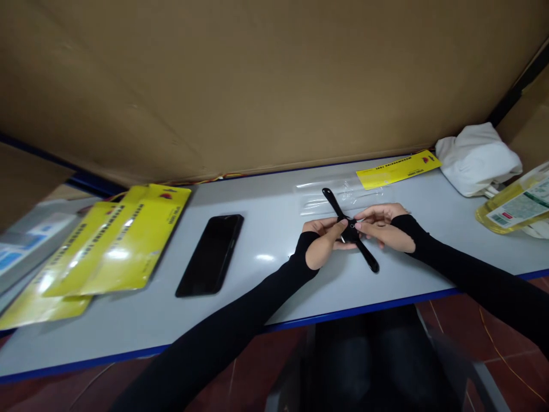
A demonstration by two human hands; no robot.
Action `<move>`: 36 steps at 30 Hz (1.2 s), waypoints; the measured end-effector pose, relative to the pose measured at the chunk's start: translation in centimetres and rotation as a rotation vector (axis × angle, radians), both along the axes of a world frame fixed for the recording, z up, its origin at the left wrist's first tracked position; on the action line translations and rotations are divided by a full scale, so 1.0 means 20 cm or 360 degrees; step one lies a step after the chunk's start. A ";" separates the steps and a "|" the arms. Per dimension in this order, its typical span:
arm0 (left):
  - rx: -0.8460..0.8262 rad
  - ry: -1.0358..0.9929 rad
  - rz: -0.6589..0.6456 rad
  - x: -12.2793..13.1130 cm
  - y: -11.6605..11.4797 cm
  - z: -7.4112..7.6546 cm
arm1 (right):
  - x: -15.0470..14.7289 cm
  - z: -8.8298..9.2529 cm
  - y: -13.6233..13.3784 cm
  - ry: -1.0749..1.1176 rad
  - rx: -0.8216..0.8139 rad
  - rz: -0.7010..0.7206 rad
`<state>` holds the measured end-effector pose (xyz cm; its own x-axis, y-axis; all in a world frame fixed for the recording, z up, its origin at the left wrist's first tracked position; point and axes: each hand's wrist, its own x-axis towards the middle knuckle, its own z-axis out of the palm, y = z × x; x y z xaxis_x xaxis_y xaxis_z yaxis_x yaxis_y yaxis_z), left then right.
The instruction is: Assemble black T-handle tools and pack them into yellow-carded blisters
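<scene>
A black strap-like piece [368, 258] with long arms pointing away and toward me is held between both hands just above the grey table [274, 286]. My left hand [322, 239], in a black sleeve, pinches its middle from the left. My right hand [383, 228] pinches the same middle from the right. The far arm [331, 200] of the piece reaches over a clear plastic bag [315, 197] with a yellow header card [398, 168]. A black phone [211, 253] lies face up to the left of my hands.
A pile of yellow packets [115, 246] lies at the left. A white cloth bundle [476, 157] and a yellowish bag with a label [517, 203] sit at the right. A cardboard wall [257, 80] stands behind the table.
</scene>
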<state>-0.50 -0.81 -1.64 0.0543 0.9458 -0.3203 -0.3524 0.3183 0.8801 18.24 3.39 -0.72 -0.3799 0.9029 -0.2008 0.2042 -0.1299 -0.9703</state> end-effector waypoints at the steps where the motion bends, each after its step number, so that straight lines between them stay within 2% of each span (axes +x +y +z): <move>1: -0.0009 -0.0010 0.0006 0.00 0.00 0.00 | 0.00 0.00 0.00 0.0022 -0.0019 0.0003; 7: 0.0015 -0.0131 -0.0031 0.00 0.00 0.01 | 0.01 -0.04 0.02 0.0171 -0.0055 0.0031; 19: 0.0203 -0.0191 -0.0109 -0.04 0.00 -0.02 | 0.01 0.00 0.01 0.0224 -0.0035 -0.0037; 27: 0.0191 -0.0217 -0.0135 -0.04 -0.01 0.00 | 0.01 -0.01 0.01 0.0233 -0.0016 -0.0063; 36: 0.0285 -0.0002 -0.0088 -0.02 -0.03 0.00 | 0.01 -0.01 -0.01 0.0205 0.0122 -0.0093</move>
<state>-0.88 -1.37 -1.60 0.1079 0.9832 -0.1471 -0.3397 0.1755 0.9240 18.36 3.26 -0.97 -0.3443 0.9352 -0.0831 0.0714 -0.0622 -0.9955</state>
